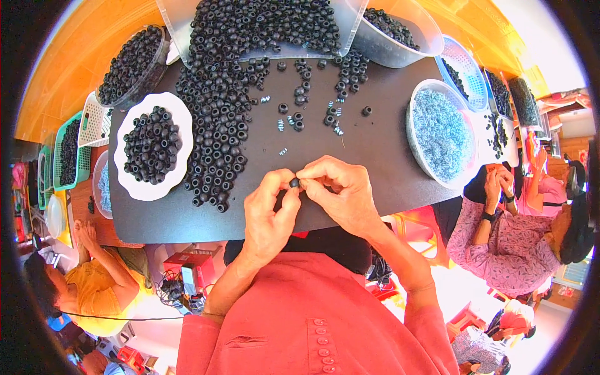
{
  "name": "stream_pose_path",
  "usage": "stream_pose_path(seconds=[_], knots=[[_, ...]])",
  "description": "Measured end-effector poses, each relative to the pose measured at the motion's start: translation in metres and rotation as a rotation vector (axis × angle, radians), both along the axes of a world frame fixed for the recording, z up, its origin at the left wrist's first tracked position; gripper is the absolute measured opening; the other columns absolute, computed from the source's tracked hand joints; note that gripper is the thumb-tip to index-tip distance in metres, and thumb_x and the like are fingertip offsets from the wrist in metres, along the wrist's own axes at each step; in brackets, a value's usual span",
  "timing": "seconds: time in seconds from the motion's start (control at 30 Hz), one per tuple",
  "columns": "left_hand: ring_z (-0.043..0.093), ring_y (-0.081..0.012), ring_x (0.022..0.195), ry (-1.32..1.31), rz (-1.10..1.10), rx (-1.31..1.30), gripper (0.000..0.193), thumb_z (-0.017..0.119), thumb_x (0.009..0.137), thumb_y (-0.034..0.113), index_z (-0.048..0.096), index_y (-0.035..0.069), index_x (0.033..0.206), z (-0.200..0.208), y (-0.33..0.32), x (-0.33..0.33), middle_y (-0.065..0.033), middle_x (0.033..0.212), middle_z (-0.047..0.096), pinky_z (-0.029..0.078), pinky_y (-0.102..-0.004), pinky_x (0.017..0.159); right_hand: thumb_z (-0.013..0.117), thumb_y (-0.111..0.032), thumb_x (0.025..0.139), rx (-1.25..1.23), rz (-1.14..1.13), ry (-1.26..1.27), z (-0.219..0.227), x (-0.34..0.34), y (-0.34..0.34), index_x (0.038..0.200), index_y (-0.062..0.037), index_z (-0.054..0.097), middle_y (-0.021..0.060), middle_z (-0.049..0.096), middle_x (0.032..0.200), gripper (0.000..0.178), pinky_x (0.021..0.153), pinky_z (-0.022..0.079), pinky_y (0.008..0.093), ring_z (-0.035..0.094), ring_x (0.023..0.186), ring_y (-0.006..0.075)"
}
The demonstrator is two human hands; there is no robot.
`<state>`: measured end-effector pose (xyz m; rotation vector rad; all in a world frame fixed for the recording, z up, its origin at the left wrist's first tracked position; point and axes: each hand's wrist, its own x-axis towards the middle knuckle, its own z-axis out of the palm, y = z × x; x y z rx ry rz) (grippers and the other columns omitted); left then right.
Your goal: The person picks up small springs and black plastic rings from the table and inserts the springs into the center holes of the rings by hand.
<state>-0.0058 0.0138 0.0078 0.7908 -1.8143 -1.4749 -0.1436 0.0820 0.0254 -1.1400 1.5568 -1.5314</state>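
At the near edge of the dark table, my two hands meet fingertip to fingertip. Between the thumb and forefinger of my left hand (270,215) is a small round black part (294,182). My right hand (342,195) is closed in a pinch against the part's right side; anything in its fingertips is hidden. Just beyond lie loose bluish metal springs (283,151) and scattered hollow black parts (367,111). A broad heap of the same parts (215,144) spreads from a tipped clear bin (350,28) at the far side.
Left of the heap stands a white scalloped plate (128,184) of black parts, with a clear tub (164,59) beyond it. A bowl of bluish springs (415,147) stands at the right; another tub (431,31) is behind it. Co-workers (112,281) sit on both sides.
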Motion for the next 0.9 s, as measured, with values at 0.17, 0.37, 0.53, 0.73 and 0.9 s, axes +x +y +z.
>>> stream_pose_path(seconds=[0.17, 0.37, 0.53, 0.73, 0.9], knots=[[0.06, -0.0118, 0.077, 0.194, -0.166, 0.536, 0.012, 0.052, 0.088, -0.001, 0.058, 0.0, 0.098, 0.009, -0.015, 0.0, -0.0051, 0.082, 0.063, 0.046, -0.0228, 0.072, 0.064, -0.004, 0.083, -0.069, 0.088, 0.41, 0.027, -0.024, -0.003, 0.091, -0.0024, 0.059, 0.0075, 0.059, 0.079, 0.009, 0.06, 0.049, 0.0302, 0.063, 0.068, 0.0194], [0.062, -0.0161, 0.079, 0.256, -0.445, 0.881, 0.016, 0.048, 0.091, 0.005, 0.058, -0.003, 0.101, 0.009, -0.024, 0.005, -0.0075, 0.08, 0.063, 0.049, -0.0289, 0.077, 0.061, -0.019, 0.08, -0.128, 0.328, 0.938, 0.028, -0.036, -0.012, 0.072, -0.0099, 0.051, 0.005, 0.049, 0.069, 0.015, 0.057, 0.046, 0.0374, 0.055, 0.062, 0.0243], [0.062, -0.017, 0.08, 0.285, -0.496, 0.95, 0.017, 0.047, 0.092, 0.005, 0.057, -0.003, 0.102, 0.01, -0.024, 0.003, -0.0083, 0.083, 0.062, 0.05, -0.0308, 0.078, 0.06, -0.021, 0.08, -0.161, 0.328, 0.897, 0.019, -0.039, -0.009, 0.07, -0.0103, 0.051, 0.004, 0.049, 0.065, 0.017, 0.052, 0.045, 0.0374, 0.056, 0.058, 0.0237], [0.061, -0.0158, 0.079, 0.228, -0.507, 0.902, 0.017, 0.049, 0.092, 0.008, 0.056, -0.003, 0.103, 0.012, -0.023, -0.004, -0.0076, 0.084, 0.062, 0.048, -0.0282, 0.076, 0.054, -0.024, 0.085, -0.033, 0.324, 0.839, 0.023, -0.038, -0.001, 0.07, -0.0154, 0.053, 0.001, 0.054, 0.066, 0.018, 0.054, 0.048, 0.0363, 0.06, 0.062, 0.0227], [0.06, -0.0123, 0.076, 0.106, -0.392, 0.642, 0.016, 0.052, 0.091, 0.009, 0.056, -0.002, 0.101, 0.016, -0.012, -0.002, -0.0065, 0.083, 0.063, 0.047, -0.026, 0.075, 0.058, -0.015, 0.083, -0.235, 0.334, 0.817, 0.003, -0.034, -0.001, 0.077, -0.0106, 0.051, 0.004, 0.051, 0.071, 0.01, 0.048, 0.046, 0.0371, 0.057, 0.062, 0.0224]])
